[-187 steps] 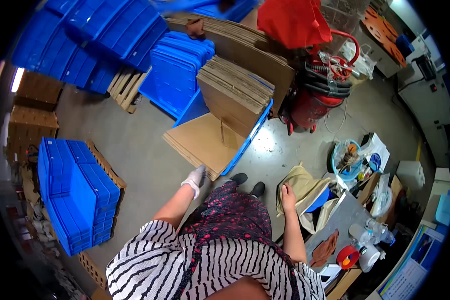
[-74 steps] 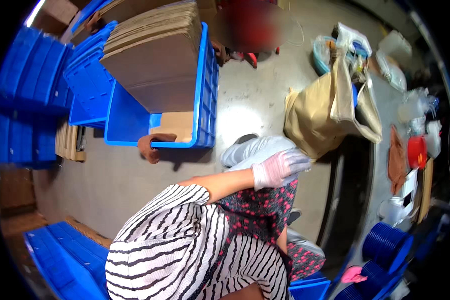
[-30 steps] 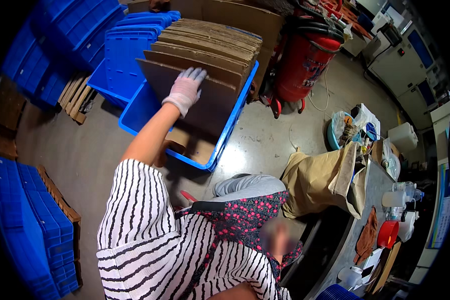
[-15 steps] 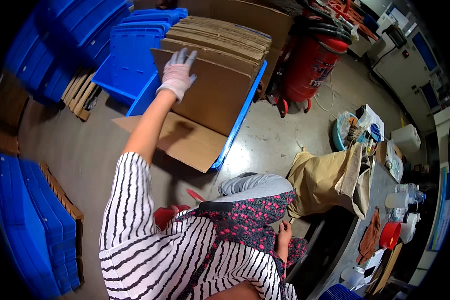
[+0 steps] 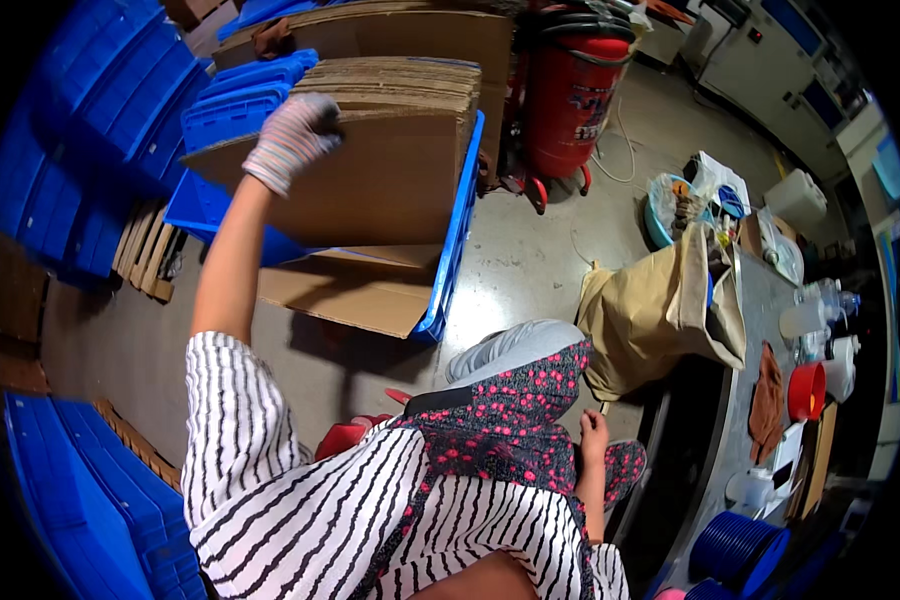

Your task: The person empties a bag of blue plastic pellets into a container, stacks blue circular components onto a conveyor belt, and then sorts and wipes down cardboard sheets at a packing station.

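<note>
My left hand (image 5: 292,143), in a striped knit glove, is closed on the top edge of a brown cardboard sheet (image 5: 360,185). This sheet leans at the front of a stack of cardboard sheets (image 5: 395,82) standing in a blue plastic crate (image 5: 458,228). Another cardboard piece (image 5: 355,292) lies low across the crate's near side. Bare and away from the crate, my right hand (image 5: 593,436) hangs beside my flower-patterned apron (image 5: 510,430), its fingers curled in with nothing visible in them.
Blue crates (image 5: 120,90) are stacked at the far left, and more blue crates (image 5: 90,500) stand near left. A red drum-shaped machine (image 5: 567,110) stands beyond the crate. To my right are a beige cloth bag (image 5: 640,310) and a metal bench (image 5: 705,450) with bottles and a brown rag.
My left hand has gone from spread flat against the cardboard to closed on a sheet's top edge. That front sheet has shifted left and toward me. The view has moved slightly.
</note>
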`<state>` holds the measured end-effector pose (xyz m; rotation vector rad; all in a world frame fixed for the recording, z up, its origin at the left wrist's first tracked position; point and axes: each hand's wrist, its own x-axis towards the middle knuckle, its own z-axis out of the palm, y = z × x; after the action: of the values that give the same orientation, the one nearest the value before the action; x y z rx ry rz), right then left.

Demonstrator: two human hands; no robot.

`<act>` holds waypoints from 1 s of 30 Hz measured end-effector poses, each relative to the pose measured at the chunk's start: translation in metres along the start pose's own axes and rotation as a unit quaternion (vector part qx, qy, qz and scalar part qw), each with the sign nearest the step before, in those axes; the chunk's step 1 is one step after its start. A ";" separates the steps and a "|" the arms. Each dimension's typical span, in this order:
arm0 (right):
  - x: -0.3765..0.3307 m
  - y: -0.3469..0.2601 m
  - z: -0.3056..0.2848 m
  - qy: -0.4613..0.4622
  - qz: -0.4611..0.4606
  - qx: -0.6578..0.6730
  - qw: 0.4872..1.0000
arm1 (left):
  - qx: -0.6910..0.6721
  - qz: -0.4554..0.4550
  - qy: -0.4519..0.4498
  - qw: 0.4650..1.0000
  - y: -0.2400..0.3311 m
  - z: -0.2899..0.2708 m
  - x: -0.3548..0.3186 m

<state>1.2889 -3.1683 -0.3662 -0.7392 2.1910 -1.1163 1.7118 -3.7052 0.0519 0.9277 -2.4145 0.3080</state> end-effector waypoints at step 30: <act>-0.009 -0.194 -0.021 -0.083 -0.104 0.635 0.761 | -0.247 0.472 -0.124 0.837 0.346 0.097 -0.203</act>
<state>1.3225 -3.2475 -0.1908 -0.3770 0.7667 -2.1196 1.5668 -3.3747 -0.1489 -0.5350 -2.8029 -0.1230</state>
